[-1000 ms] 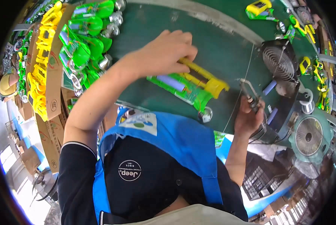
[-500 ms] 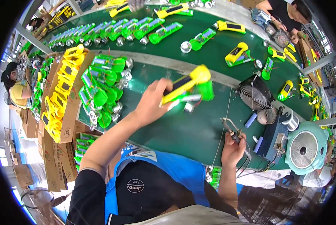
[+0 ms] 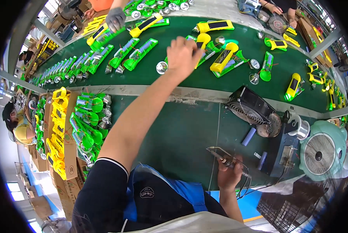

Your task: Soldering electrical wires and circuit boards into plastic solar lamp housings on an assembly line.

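Note:
My left hand (image 3: 180,57) reaches over the far green belt, its fingers closed round a yellow flashlight shell with a dark panel (image 3: 202,42). Right beside it lies an open green flashlight half (image 3: 211,50) with a battery and wires; whether the two are joined is hidden. To their right rests another yellow shell (image 3: 224,58) on its green half. Low in front of me, my right hand (image 3: 230,173) grips a soldering iron (image 3: 224,158), its tip pointing left and its cable trailing behind.
At left, green flashlight halves (image 3: 86,120) lie stacked beside a carton (image 3: 71,155) of yellow shells. A black fan (image 3: 250,105), solder spool (image 3: 298,126), blue batteries (image 3: 248,136) and a pale green fan (image 3: 321,151) stand at right. Across the belt works a person's gloved hand (image 3: 115,19).
My left hand has carried the yellow shell from over the near bench up to the far belt. The soldering iron stays in my right hand. The view has shifted.

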A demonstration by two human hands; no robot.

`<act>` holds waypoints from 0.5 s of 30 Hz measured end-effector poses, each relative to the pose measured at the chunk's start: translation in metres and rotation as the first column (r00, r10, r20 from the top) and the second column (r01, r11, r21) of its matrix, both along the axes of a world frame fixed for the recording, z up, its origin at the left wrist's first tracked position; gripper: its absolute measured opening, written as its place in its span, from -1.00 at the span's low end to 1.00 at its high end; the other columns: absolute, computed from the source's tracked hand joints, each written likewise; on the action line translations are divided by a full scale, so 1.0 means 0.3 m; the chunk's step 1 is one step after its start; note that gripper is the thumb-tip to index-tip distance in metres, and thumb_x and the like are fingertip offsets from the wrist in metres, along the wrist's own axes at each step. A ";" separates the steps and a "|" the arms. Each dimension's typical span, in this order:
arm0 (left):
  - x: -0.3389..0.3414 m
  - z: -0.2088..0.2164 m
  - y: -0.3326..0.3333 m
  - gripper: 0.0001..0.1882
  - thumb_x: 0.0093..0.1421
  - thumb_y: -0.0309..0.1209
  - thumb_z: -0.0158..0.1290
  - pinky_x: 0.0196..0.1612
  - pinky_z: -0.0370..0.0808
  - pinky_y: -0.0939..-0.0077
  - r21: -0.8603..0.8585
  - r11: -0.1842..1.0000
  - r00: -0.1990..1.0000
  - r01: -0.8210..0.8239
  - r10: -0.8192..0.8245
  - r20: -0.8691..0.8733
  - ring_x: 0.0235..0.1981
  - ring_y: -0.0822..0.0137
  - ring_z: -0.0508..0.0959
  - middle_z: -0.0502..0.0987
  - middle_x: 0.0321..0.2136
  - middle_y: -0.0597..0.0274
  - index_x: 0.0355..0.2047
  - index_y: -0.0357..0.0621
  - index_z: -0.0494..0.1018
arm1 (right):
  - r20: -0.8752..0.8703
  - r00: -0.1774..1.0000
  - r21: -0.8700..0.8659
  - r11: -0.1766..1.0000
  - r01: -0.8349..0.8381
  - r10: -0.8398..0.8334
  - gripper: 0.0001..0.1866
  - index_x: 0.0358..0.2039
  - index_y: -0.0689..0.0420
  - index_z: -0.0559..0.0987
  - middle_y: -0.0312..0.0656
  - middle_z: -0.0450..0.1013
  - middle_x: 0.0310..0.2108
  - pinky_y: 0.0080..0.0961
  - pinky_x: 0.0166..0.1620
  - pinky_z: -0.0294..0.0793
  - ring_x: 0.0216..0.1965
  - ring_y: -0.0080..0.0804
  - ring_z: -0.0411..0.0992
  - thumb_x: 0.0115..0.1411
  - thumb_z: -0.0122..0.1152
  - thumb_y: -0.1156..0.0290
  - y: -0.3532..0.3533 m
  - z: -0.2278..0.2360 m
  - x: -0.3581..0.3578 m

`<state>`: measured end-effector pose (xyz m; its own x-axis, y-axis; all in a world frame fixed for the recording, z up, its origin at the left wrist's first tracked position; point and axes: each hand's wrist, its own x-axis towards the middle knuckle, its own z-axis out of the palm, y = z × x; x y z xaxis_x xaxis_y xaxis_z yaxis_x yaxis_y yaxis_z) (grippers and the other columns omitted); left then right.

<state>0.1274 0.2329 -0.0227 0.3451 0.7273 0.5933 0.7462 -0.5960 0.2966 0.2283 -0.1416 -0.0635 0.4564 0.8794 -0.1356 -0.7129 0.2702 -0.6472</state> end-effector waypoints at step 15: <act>-0.402 0.149 -0.301 -0.55 0.08 -0.17 0.21 -0.10 0.47 0.29 -0.422 0.884 0.934 0.201 -0.044 0.354 -0.11 0.16 0.47 0.48 -0.19 0.10 -0.02 0.10 0.40 | 0.005 0.992 0.117 0.985 -0.126 0.126 -0.73 -0.21 0.13 0.50 -0.29 0.39 -0.45 -0.33 0.02 0.30 -0.42 -0.49 0.27 0.29 0.02 0.20 -0.012 -0.058 0.061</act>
<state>0.0069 0.1426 0.0219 0.2940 0.9039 0.3106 0.4902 -0.4215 0.7629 0.2466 -0.1452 -0.0810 0.3406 0.9397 -0.0293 -0.7477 0.2518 -0.6145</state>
